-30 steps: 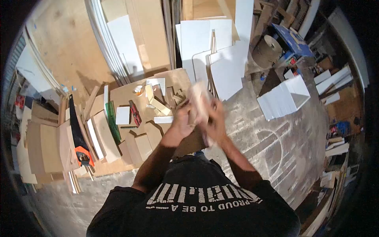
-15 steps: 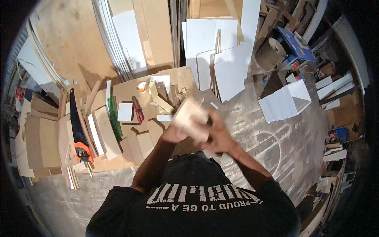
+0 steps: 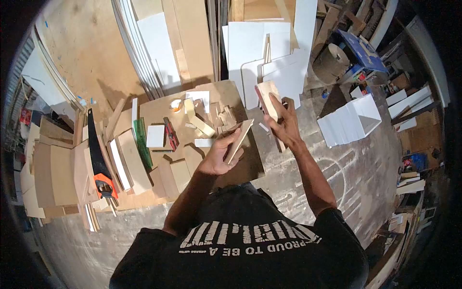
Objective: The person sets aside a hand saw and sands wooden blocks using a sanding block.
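Observation:
My left hand grips a small, thin wooden piece, held on edge and tilted above the workbench's right side. In my right hand, beyond the bench's right edge, is a pale wooden block with a reddish-brown layer along its left side, like a sanding block. The two held pieces are apart. Near my left hand on the workbench lie small wood offcuts, a masking tape strip and a white block.
A handsaw with an orange handle lies at the left. A red tool, a green strip and several boards are on the bench. White panels lean behind it; a white box stands on the floor.
My hands have moved apart. The block went up and right in my right hand, while the thin wooden piece stays in my left hand.

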